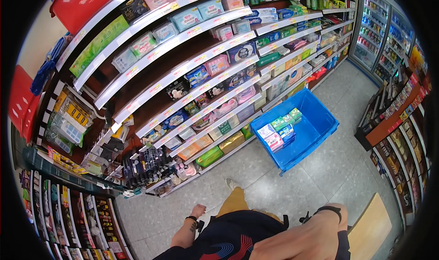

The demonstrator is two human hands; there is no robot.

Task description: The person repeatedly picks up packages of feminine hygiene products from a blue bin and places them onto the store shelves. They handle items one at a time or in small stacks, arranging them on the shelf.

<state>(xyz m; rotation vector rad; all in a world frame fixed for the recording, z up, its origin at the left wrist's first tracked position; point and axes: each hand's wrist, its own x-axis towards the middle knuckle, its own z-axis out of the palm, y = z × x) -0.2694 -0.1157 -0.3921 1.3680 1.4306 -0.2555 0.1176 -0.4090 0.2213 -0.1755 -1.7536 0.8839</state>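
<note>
My left hand [198, 210] hangs low beside my body, its fingers curled and nothing visible in it. A dark band circles that wrist. Close to the camera, my right arm [301, 231] is bent across my front; its fingers are not clearly shown. On the floor ahead, beside the shelves, stands a blue plastic crate [310, 136]. Inside, along its left part, lie pink packs [274, 141], a blue pack [287, 132], a white-and-purple pack [264, 131] and green boxes [279, 123]. Neither hand touches the crate.
Shelves [205, 88] of packaged sanitary goods and tissues curve along the front. Glass-door drink coolers [374, 30] stand at the far right. Snack shelves [401, 153] and a light wooden board [372, 222] are on my right; another stocked rack [68, 215] is at the left.
</note>
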